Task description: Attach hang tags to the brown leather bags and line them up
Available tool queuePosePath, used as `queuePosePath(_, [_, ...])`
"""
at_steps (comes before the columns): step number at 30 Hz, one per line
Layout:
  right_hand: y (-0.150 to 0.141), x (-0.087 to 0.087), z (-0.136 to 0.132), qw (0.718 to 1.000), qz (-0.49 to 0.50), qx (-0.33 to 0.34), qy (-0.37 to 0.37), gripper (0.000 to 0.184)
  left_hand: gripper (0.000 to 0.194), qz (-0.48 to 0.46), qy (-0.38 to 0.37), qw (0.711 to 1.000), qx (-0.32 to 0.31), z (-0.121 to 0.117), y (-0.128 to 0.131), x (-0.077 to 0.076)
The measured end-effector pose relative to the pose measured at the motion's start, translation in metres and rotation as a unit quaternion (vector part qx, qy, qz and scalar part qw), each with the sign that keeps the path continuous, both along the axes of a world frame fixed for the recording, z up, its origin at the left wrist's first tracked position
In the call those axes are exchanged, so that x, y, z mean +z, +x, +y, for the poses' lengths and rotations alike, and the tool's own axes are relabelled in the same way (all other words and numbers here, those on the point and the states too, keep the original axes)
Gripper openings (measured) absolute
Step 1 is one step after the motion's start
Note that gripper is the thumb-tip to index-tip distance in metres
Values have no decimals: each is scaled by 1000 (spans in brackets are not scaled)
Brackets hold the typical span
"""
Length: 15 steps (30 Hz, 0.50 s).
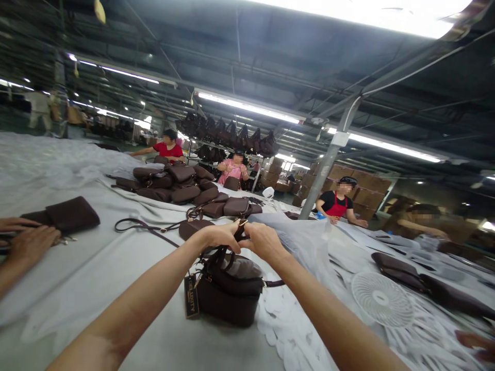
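A dark brown handbag (232, 293) stands on the grey cloth-covered table (116, 268) right in front of me, a hang tag (192, 303) dangling at its left side. My left hand (221, 236) and my right hand (263, 239) meet above it, both pinched on the bag's strap and its metal clasp (242, 223). The strap loops down from my fingers to the bag. A long thin strap (147, 226) lies on the table behind my left hand.
A heap of brown bags (181, 188) fills the table's middle. Another person's hands (23, 242) rest by a brown pouch (71, 214) at left. A white fan (381, 299) and more bags (425, 283) lie right. Several workers stand behind; a steel post (328, 165) rises.
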State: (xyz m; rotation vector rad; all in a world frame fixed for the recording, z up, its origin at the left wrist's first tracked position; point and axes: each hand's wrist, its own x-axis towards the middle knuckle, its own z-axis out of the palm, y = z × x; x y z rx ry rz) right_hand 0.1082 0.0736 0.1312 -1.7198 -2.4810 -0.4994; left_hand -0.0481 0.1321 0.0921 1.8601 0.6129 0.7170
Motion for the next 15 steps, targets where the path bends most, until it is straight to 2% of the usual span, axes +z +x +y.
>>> queuePosePath(4, [-1, 2, -4, 994, 33, 16, 102, 69, 55, 76, -2, 997, 0, 8, 3, 5])
queuePosePath(6, [0, 5, -2, 994, 18, 60, 90, 91, 51, 108, 11, 994, -4, 10, 6, 8])
queuePosePath(8, [1, 9, 3, 994, -11, 100, 41, 105, 44, 134, 38, 990, -9, 9, 8, 13])
queuePosePath(11, [4, 11, 11, 991, -35, 126, -6, 105, 36, 159, 74, 985, 10, 7, 10, 16])
queuePosePath(15, [7, 10, 16, 989, -42, 144, -10, 83, 41, 131, 65, 989, 15, 4, 9, 13])
